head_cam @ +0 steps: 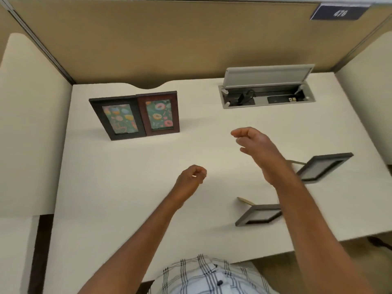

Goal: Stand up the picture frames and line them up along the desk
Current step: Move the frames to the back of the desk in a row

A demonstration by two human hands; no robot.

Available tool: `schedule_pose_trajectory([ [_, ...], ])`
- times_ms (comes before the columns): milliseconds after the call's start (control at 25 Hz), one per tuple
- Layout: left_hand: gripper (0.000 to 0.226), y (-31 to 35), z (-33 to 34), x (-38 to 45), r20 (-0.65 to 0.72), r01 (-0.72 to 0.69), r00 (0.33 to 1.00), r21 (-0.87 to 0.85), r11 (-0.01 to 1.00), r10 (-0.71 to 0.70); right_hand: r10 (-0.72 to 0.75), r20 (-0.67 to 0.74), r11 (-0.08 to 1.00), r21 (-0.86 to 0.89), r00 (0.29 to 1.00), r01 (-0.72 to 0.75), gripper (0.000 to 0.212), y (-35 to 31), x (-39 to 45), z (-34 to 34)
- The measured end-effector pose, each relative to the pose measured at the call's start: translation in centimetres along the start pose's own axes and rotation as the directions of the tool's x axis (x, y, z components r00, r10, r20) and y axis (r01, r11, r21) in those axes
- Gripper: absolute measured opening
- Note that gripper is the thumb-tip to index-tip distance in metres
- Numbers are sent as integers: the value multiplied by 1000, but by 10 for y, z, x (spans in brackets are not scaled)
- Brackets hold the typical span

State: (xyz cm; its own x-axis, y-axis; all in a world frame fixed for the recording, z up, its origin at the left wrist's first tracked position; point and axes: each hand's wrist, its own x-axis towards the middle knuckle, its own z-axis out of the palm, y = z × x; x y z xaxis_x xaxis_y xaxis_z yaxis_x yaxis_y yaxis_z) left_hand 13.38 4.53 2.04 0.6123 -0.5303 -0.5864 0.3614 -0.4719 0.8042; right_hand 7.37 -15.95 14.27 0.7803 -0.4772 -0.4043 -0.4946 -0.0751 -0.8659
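hands empty above cream desk [127,187]: left [192,175] fisted, right [253,143] loosely open.

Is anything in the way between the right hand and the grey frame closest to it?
Nothing visible. The right hand hovers over bare desk, and the farther grey frame sits just to its right, beside the forearm, with only open desk between them.

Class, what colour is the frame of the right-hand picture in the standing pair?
Reddish brown frame, beside a darker one; the head view shows it.
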Motion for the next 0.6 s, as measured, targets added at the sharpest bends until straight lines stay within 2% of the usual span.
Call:
schedule_pose_trajectory([
  [160,28,-2,59,-19,331,0,943,144,990,-48,43,-133,998,-42,990,-49,28,40,-55,-94],
  [240,48,-9,78,-23,447,22,889,186,982,-104,104,-192,993,-40,976,-113,33,74,-72,-127],
  [320,70,-18,92,-24,526,48,836,213,976,-156,183,-199,964,-157,963,-216,43,113,-85,-149],
  [400,81,-29,102,-23,569,56,803,222,973,-176,294,-113,878,-361,949,-314,47,153,-95,-160],
  [480,82,-38,115,-25,572,72,805,170,983,-158,445,69,814,-448,893,-370,49,184,-102,-158],
  [560,76,-45,129,-27,535,98,837,60,993,-115,501,244,842,-362,830,-401,47,203,-102,-143],
  [600,71,-47,134,-28,517,109,851,2,994,-94,474,285,872,-279,833,-401,48,209,-98,-132],
])
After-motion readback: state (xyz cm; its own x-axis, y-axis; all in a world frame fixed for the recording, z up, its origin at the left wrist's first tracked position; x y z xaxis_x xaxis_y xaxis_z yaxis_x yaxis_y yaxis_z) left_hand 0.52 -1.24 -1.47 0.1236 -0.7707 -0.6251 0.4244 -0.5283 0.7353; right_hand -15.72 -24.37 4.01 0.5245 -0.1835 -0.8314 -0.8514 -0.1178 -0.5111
